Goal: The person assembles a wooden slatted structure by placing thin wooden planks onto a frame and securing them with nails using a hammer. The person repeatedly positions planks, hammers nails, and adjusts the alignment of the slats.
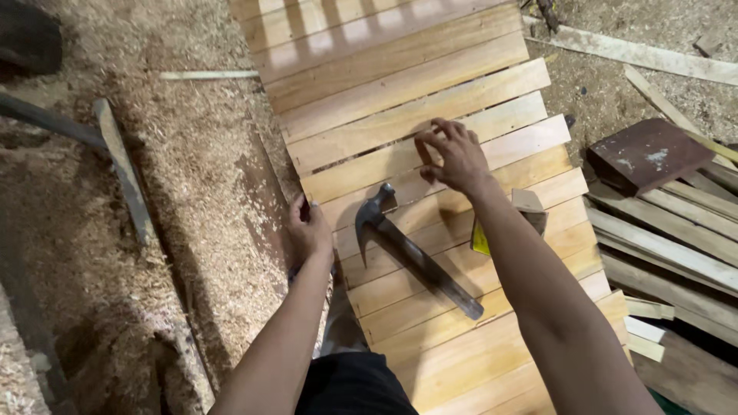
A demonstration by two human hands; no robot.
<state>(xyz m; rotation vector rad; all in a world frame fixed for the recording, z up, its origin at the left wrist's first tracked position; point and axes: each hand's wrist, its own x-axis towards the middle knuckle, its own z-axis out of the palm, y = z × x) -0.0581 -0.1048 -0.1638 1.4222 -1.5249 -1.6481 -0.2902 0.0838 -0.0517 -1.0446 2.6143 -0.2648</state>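
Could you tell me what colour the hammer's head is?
Dark grey, like bare metal; the hammer shows in the head view.

A hammer [415,257] lies across the slats [430,107]; upper slats lie bare.

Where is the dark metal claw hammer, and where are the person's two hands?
dark metal claw hammer [411,253], head view, on its handle.
left hand [309,230], head view, on its back.
right hand [455,157], head view, on its back.
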